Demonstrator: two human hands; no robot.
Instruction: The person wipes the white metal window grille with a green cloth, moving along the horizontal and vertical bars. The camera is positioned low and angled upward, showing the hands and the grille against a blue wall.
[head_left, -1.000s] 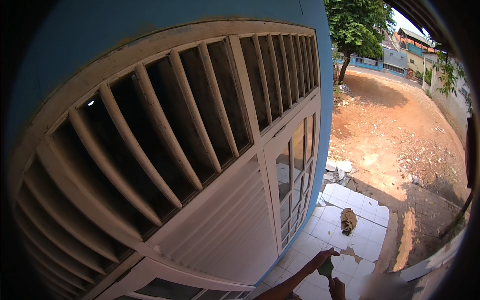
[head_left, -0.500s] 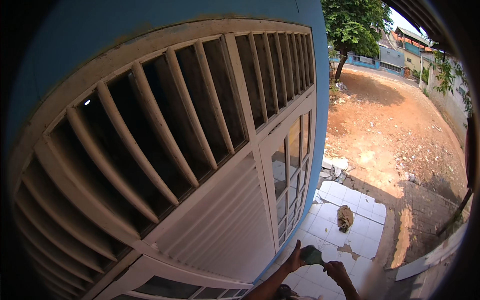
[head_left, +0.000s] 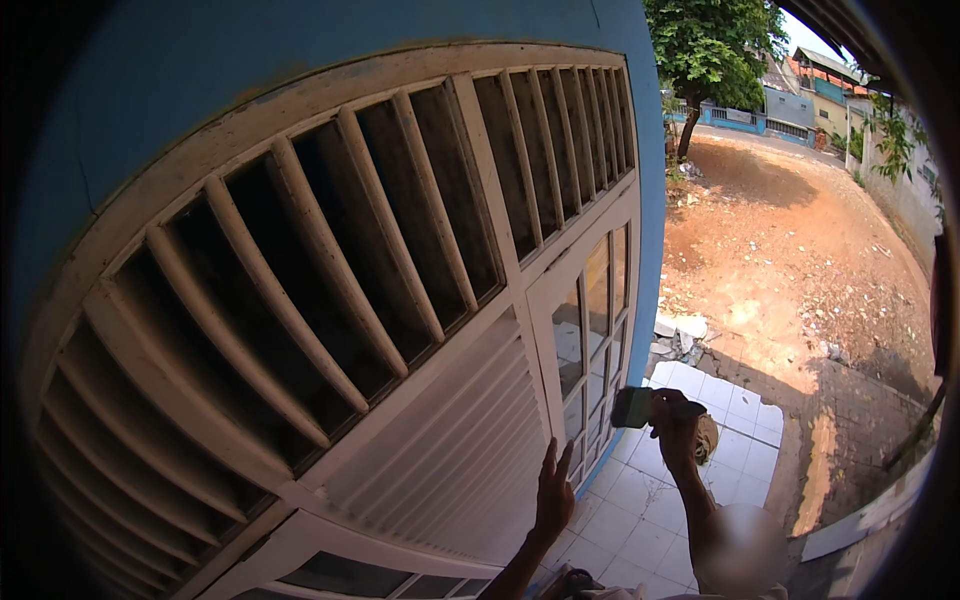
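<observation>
Our right hand (head_left: 675, 415) grips the tool (head_left: 631, 407) near the window (head_left: 592, 340), presumably leaving its green end free; left hand (head_left: 553, 492) outspread.

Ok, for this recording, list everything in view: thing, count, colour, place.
Slatted vents: three sections, cream, across the upper facade
Ribbed panel: one, white, below the vents
Glass-paned frames: two, white, either side of the ribbed panel
Wall: one, blue, around the woodwork
Tiled floor: one, white, lower right
Bundle: one, brown, on the tiles, partly hidden
Rubble: several pieces, pale grey, beyond the tiles
Ground: one stretch, orange-brown, right
Tree: one, green, top right
Buildings: several, mixed colours, far right
Flat tool: one, green, in the right hand
Left hand: one, fingers spread, holding nothing visible
Right hand: one, gripping the tool
</observation>
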